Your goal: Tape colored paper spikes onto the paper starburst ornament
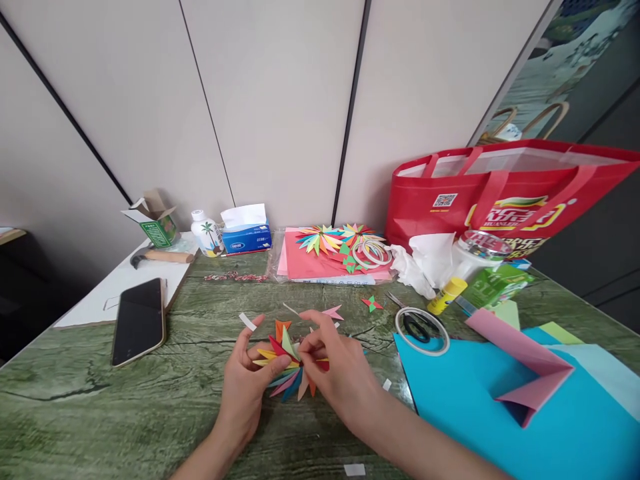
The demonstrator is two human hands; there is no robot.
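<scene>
Between my hands, above the green table (200,393), is a multicoloured folded-paper flower (286,385) with pointed petals. My left hand (245,383) grips its left side, the thumb pressed on the yellow and red petals. A small white strip (247,322) sticks to a fingertip of that hand. My right hand (333,363) pinches at the flower's centre and right side, hiding part of it. A thin pale strip (291,309) shows at the tip of its raised index finger. Just behind lies a pink paper piece (333,312).
Scissors (416,327) and a white tape roll (423,331) lie right, near a yellow glue stick (447,295) and blue paper (450,400). Finished flowers (320,240) rest on red paper (310,263) at the back. A phone (140,322) lies left; a red bag (430,200) stands back right.
</scene>
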